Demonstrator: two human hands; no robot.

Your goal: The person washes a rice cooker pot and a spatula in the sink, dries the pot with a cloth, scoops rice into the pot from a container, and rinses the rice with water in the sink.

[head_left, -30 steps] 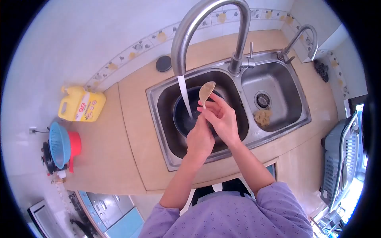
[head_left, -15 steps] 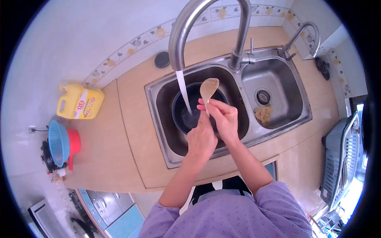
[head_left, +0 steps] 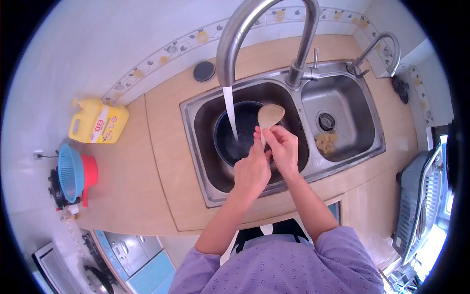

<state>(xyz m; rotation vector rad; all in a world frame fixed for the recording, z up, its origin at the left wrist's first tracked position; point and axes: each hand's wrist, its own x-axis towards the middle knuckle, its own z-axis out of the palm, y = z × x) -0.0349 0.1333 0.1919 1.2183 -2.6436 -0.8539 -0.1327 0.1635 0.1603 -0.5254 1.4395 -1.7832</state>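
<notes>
Rinsing step: right hand (head_left: 283,147) pinches spoon (head_left: 269,117); left hand (head_left: 251,169) rubs its handle; next, spoon needs moving under stream (head_left: 230,115).

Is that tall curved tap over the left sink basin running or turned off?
Running. A white stream of water falls from the spout of the tall curved steel tap into the dark round pot in the left basin.

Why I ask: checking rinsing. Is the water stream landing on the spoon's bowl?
No, the water stream falls into the dark pot, left of the wooden spoon held beside it.
</notes>
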